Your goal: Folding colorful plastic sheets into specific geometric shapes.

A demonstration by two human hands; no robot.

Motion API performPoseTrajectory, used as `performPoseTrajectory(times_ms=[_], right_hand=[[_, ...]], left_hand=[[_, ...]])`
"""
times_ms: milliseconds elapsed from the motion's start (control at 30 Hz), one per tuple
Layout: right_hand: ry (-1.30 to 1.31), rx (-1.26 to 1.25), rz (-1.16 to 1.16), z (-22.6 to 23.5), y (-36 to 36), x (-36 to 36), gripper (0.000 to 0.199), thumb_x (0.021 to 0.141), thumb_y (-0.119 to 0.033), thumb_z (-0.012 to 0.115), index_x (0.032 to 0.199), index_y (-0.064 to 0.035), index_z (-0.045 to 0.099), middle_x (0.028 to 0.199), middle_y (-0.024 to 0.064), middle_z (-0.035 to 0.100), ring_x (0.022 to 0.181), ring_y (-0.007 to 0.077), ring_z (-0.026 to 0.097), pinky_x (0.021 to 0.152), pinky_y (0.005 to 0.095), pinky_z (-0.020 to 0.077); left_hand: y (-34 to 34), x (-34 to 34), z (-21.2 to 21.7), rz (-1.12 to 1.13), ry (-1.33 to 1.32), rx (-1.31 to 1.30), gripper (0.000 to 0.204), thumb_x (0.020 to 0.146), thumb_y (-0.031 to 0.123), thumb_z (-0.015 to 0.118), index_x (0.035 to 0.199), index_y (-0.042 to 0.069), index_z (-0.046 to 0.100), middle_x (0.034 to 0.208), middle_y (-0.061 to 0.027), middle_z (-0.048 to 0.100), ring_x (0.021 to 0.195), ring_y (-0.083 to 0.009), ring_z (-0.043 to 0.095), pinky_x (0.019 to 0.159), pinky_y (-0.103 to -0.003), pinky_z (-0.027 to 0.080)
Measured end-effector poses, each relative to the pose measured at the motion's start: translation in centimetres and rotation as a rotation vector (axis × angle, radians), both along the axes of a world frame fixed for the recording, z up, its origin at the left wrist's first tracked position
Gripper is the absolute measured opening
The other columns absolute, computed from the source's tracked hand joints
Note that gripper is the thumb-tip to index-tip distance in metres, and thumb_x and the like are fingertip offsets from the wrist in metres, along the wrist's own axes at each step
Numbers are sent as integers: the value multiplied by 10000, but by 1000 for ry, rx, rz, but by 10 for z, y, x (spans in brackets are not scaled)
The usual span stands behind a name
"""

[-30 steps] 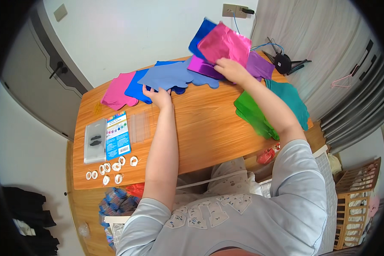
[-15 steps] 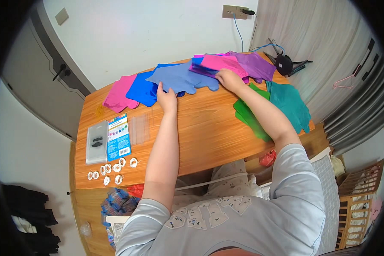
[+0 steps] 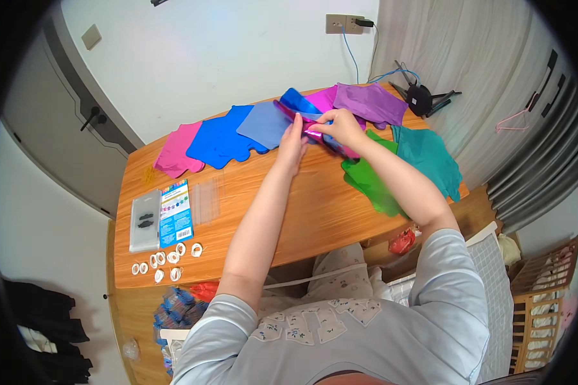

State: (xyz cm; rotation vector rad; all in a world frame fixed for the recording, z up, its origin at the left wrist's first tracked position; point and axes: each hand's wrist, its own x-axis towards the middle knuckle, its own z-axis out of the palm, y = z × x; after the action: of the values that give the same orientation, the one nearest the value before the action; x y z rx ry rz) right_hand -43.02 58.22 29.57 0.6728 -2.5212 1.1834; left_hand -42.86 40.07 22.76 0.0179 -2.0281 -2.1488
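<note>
A shiny magenta foil balloon (image 3: 313, 133), flat and partly folded, is raised off the far part of the table between my hands. My left hand (image 3: 291, 151) is closed on its left side, fingertips at the foil. My right hand (image 3: 341, 128) pinches its upper right part. A bright blue foil piece (image 3: 300, 102) shows just behind them. Under and around my hands lie more flat foil balloons: a grey-blue one (image 3: 258, 126), a blue one (image 3: 218, 141), a pink one (image 3: 177, 151) and a purple one (image 3: 370, 104). Some edges are blurred by motion.
Green foil (image 3: 371, 176) and teal foil (image 3: 429, 159) lie by my right forearm. At the left are a clear bag (image 3: 145, 236), a blue printed card (image 3: 176, 221), clear strips (image 3: 205, 201) and several white string coils (image 3: 173, 257). A black router (image 3: 420, 101) stands at the far right corner.
My left hand has moved right, from the grey-blue foil to the magenta one. My right hand has drawn slightly nearer, and the shiny piece is now between both hands. The view has shifted slightly.
</note>
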Motion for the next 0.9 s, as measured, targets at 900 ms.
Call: performPoseTrajectory(times_ms=[900], right_hand=[[-664,-435,268,3,13,13,179,886,-177,826,981,-28,794,856,23,739,717,70,629,628,226,472]], left_hand=[[8,27,10,-439,185,645,350,1028,20,598,1373,50,549,1294,-95,663,1187,-180,635,1010,-346,522]])
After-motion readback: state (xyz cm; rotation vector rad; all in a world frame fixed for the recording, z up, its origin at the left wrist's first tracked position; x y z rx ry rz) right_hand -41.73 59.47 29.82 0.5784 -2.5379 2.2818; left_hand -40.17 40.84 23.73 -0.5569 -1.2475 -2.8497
